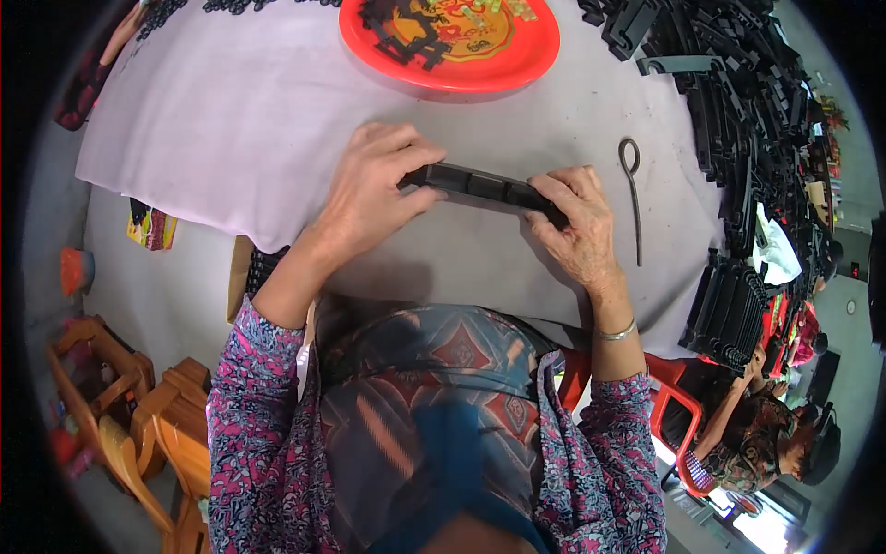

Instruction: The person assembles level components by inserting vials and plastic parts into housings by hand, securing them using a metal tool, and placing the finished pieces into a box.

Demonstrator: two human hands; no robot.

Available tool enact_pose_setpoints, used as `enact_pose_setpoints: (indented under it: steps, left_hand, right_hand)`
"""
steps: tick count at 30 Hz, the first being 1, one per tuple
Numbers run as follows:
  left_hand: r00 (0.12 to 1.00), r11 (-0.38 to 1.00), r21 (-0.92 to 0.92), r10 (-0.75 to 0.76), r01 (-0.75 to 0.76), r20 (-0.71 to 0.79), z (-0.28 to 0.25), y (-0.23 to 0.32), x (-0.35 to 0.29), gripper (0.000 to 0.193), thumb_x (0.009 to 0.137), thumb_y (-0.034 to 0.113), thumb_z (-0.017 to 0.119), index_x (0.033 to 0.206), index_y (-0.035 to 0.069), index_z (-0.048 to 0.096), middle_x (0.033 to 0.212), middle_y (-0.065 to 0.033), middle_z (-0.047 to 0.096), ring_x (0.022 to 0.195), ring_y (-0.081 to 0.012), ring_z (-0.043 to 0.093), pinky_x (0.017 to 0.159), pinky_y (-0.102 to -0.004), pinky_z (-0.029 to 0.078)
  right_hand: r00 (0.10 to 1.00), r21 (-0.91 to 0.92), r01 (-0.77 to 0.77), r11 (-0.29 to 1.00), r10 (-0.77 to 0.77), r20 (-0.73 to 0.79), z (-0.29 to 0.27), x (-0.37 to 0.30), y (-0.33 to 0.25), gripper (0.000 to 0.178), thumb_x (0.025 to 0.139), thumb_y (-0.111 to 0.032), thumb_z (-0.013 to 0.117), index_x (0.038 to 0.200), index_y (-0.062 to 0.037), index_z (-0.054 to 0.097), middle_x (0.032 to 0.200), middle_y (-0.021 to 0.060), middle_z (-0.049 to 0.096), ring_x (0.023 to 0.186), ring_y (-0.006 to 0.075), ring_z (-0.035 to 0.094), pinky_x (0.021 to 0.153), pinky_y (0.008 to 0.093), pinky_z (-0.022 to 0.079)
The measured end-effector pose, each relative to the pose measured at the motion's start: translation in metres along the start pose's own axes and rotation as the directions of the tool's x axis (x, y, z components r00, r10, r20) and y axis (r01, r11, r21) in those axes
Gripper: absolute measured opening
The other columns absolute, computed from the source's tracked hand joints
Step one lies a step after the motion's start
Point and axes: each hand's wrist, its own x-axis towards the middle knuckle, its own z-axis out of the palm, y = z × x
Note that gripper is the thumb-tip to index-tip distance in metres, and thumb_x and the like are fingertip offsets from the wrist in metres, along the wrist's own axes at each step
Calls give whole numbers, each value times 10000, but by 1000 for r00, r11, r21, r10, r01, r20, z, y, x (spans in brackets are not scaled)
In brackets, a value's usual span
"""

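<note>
Between my two hands is a long black plastic piece [484, 186] with a ribbed, channel-like side, held a little above the cloth-covered table. My left hand [383, 180] pinches its left end between thumb and fingers. At the other end, my right hand [576, 222] grips it the same way, the fingertips hiding that tip. To the right of my right hand lies a dark metal rod with a looped end [635, 198]. Beyond my hands stands a red tray [449, 83] with small black parts [411, 42] and pale yellow-green pieces [480, 14] in it.
A large heap of black plastic parts [729, 102] covers the table's right side, with a neat stack [724, 309] nearer me. Small black pieces [249, 5] lie at the far left. Wooden chairs [175, 415] stand at lower left. Another person [752, 443] sits at right by a red chair [678, 415].
</note>
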Motion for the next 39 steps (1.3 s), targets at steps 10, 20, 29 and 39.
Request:
enact_pose_setpoints:
  steps: [10, 20, 29, 39]
  left_hand:
    - [1000, 1000, 0, 9, -9, 6, 1, 1, 1, 346, 690, 123, 810, 999, 37, 681, 934, -67, 630, 937, -287, 573, 908, -397, 418]
    - [998, 998, -38, 44, -46, -43, 2, -1, -1, 372, 676, 120, 811, 1016, 26, 691, 933, -93, 623, 941, -290, 572, 907, -405, 417]
    - [999, 998, -49, 44, -46, -29, 3, -4, -3, 349, 672, 125, 795, 990, 23, 695, 908, -103, 609, 897, -304, 575, 878, -409, 425]
    - [999, 995, -88, 37, -40, -34, 4, -5, -2, 347, 659, 114, 784, 976, 11, 686, 904, -109, 604, 890, -311, 571, 863, -419, 432]
  right_hand:
    - [962, 205, -118, 972, 164, -220, -1, -2, 13, 281, 691, -13, 735, 961, 2, 664, 891, 90, 606, 795, 212, 581, 702, 319, 491]
    - [750, 735, -220, 642, 593, -293, -10, -16, 31, 489, 1034, -247, 530, 601, -20, 542, 560, 31, 517, 500, 103, 457, 491, 244, 382]
    - [710, 712, -420, 563, 692, -128, -8, -12, 35, 425, 957, -218, 674, 585, -88, 516, 518, -19, 442, 441, 65, 367, 426, 244, 319]
    - [729, 631, -432, 644, 662, -177, -11, -2, 31, 461, 970, -293, 657, 588, -93, 493, 525, -45, 417, 456, 45, 362, 424, 230, 282]
